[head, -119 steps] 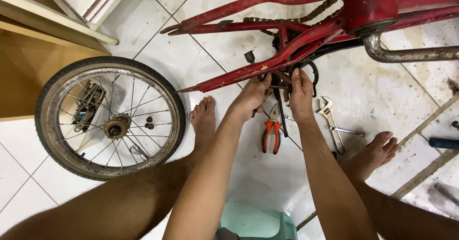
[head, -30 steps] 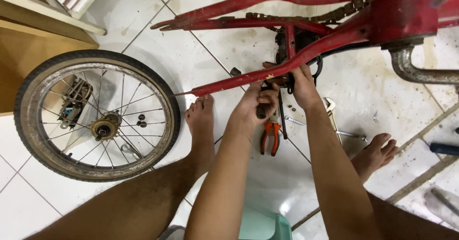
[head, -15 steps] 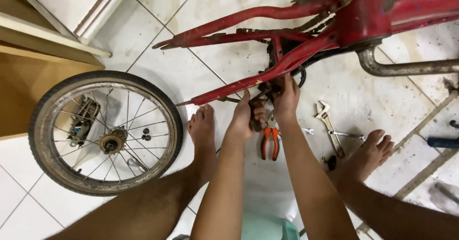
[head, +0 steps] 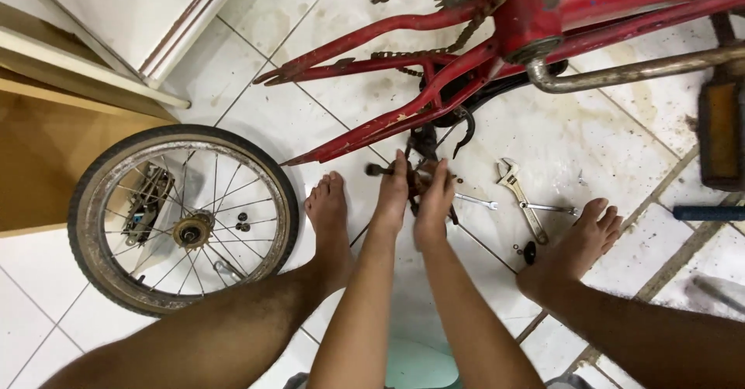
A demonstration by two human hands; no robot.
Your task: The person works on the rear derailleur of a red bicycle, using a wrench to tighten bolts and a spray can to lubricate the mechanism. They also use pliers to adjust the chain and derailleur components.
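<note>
My left hand (head: 392, 195) and right hand (head: 433, 203) are side by side on the tiled floor (head: 326, 110), just below the rear stays of the red bike frame (head: 434, 102). Left hand is closed around a dark bar-like tool (head: 378, 170) whose end sticks out to the left; can't tell exactly what kind. Right hand is curled over a small dark part under the frame, fingers mostly closed; what it grips is hidden by the fingers. Orange-handled pliers are probably under my hands, but only a sliver shows, so not sure.

Nearby: adjustable wrench (head: 520, 199) flat on the tile to the right, thin spanner (head: 475, 200) between it and my right hand, a few loose nuts (head: 528, 249) near my right foot (head: 578, 238). Detached wheel (head: 182, 218) lies flat to the left, just beside my left foot (head: 330, 218). Rusty chain (head: 423, 51) hangs slack along the frame; pedal (head: 722, 133) at the right edge.

Risks, my read: both hands sit right under the frame's stay ends and the greasy brake area, so a tool slip could skin knuckles on the metal. Bare feet are close to the loose hardware and the frame; if the frame shifts or tips, toes are exposed. Small nuts on smooth tile could roll off and get lost.
</note>
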